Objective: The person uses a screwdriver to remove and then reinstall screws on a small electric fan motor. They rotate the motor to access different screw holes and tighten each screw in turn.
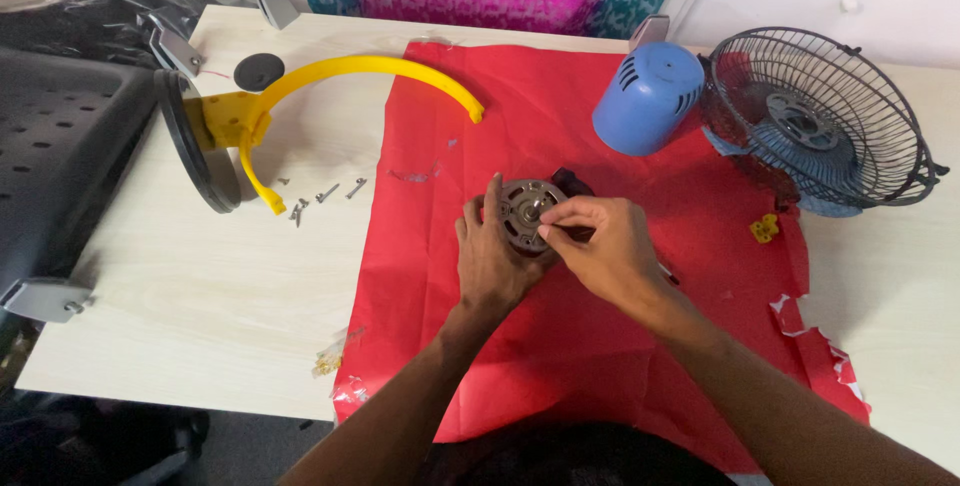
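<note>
A round metal fan motor [522,211] with a black part behind it sits on the red paper sheet [560,366] at the middle of the table. My left hand [490,261] cups the motor from its left side and steadies it. My right hand [600,246] reaches over from the right, its fingertips pinched on something small at the motor's face; what they pinch is hidden.
A blue motor cover [647,98] and a dark wire fan guard [820,116] lie at the back right. A yellow curved bracket [350,76] on a black round base [195,146] stands at the left, with loose screws [320,193] beside it. A small yellow piece [765,228] lies near the guard.
</note>
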